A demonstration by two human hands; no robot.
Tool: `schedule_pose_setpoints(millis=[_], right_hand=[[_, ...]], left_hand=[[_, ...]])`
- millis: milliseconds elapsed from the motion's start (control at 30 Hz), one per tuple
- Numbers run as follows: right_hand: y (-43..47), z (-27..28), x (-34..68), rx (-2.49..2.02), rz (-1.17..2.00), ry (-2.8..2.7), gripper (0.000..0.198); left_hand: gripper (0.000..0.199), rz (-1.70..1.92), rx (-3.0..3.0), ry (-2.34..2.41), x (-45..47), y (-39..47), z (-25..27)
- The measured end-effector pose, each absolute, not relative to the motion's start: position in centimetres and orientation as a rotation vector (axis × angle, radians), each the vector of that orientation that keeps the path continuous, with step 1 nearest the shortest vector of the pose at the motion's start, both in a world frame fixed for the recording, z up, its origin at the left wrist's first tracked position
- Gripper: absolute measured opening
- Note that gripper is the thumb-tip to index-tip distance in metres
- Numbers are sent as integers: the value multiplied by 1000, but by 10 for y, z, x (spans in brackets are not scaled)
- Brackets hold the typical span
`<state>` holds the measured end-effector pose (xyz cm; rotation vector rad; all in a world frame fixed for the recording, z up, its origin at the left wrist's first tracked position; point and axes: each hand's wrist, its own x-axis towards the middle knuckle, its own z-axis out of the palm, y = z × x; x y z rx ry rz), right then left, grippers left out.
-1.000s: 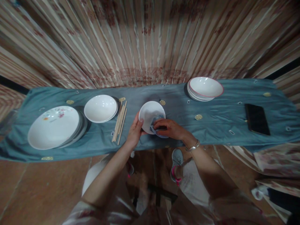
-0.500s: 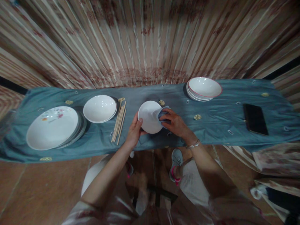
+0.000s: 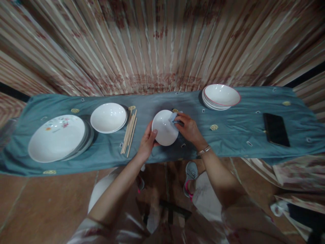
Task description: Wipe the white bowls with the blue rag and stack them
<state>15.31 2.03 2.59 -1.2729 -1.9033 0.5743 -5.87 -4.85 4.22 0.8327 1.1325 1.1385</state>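
A small white bowl (image 3: 164,130) is held over the middle of the cloth-covered table, its inside facing up toward me. My left hand (image 3: 148,141) grips its left side, thumb on the rim and fingers underneath. In my right hand (image 3: 187,127) is a bunched light-blue cloth (image 3: 173,117), pinched in the fingers and pressed against the bowl's upper right rim. Part of the cloth is hidden by those fingers. Just left of my left hand lie several wooden chopsticks (image 3: 130,132), roughly side by side.
White bowls (image 3: 108,118) and a stack of large plates (image 3: 57,139) with a flower pattern stand on the left. Red-rimmed bowls (image 3: 222,95) are stacked at the back right. A dark phone (image 3: 276,129) lies on the blue tablecloth (image 3: 236,135); a pleated curtain (image 3: 162,51) hangs behind.
The cloth in my right hand has moved up and outward along the bowl's right rim. My left hand and the bowl have shifted slightly right.
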Motion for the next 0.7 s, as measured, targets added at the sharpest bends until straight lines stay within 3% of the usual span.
schedule_pose_setpoints(millis=[700], right_hand=[[23,52,111,-1097,616,-1914,16]], left_hand=[[91,1114,859,1138,-60,-49,40]])
